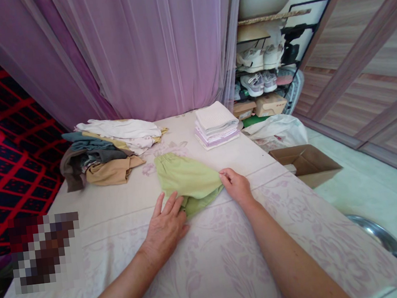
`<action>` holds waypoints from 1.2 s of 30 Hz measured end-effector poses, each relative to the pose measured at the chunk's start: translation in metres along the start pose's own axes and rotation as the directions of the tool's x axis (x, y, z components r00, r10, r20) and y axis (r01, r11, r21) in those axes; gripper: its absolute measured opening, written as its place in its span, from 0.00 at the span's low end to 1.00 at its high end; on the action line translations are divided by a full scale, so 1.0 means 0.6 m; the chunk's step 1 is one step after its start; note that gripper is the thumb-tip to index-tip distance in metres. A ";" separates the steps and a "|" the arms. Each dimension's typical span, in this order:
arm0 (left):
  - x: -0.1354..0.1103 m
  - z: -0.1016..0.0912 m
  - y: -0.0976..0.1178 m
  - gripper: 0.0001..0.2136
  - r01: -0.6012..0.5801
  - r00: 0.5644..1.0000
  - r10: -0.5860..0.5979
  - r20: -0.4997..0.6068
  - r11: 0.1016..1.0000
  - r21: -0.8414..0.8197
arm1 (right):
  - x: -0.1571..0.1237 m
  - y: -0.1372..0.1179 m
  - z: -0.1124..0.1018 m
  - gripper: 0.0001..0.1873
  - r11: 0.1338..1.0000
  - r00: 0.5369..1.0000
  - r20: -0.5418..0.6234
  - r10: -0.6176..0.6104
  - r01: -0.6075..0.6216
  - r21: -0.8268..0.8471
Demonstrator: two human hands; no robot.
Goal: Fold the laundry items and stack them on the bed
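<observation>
Light green shorts (187,176) with a gathered waistband lie on the cloth-covered table (211,262) in front of me. My left hand (167,222) rests flat with spread fingers at their near left edge, fingertips touching the fabric. At the right corner, my right hand (236,185) pinches the edge of a leg between thumb and fingers. Behind to the left is a loose heap of clothes (101,148) in white, teal, brown and tan. A neat stack of folded white and lilac cloths (216,125) stands at the back right.
Purple curtains (144,50) hang behind the table. A shoe rack (261,41) stands back right, with an open cardboard box (308,165) and a metal basin (378,236) on the floor beside the table. Red-and-navy checked fabric (8,175) fills the left side; a blurred patch covers something near left.
</observation>
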State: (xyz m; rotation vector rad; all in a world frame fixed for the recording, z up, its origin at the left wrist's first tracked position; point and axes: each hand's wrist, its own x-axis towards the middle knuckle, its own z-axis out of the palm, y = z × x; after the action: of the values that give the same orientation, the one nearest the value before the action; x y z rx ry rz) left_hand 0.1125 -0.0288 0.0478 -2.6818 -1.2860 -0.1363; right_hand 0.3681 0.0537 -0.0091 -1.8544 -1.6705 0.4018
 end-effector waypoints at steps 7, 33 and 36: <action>-0.031 -0.007 0.018 0.05 0.056 0.991 -0.052 -0.120 0.998 0.034 | -0.001 0.001 0.000 0.14 1.000 1.000 -0.029 0.004 -0.004 0.018; 0.036 -0.004 0.005 0.18 0.387 0.907 -0.363 0.215 0.919 -0.080 | 0.000 0.003 0.001 0.14 1.000 0.999 -0.036 -0.004 0.005 0.027; 0.038 -0.001 0.006 0.15 0.397 0.900 -0.379 0.215 0.916 -0.047 | 0.000 0.003 0.001 0.14 1.000 1.000 -0.028 -0.008 0.009 0.030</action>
State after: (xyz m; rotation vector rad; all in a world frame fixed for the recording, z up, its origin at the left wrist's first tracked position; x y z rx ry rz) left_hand 0.1293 -0.0136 0.0516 -2.5229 -1.9147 0.0346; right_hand 0.3693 0.0537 -0.0107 -1.8228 -1.6446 0.3939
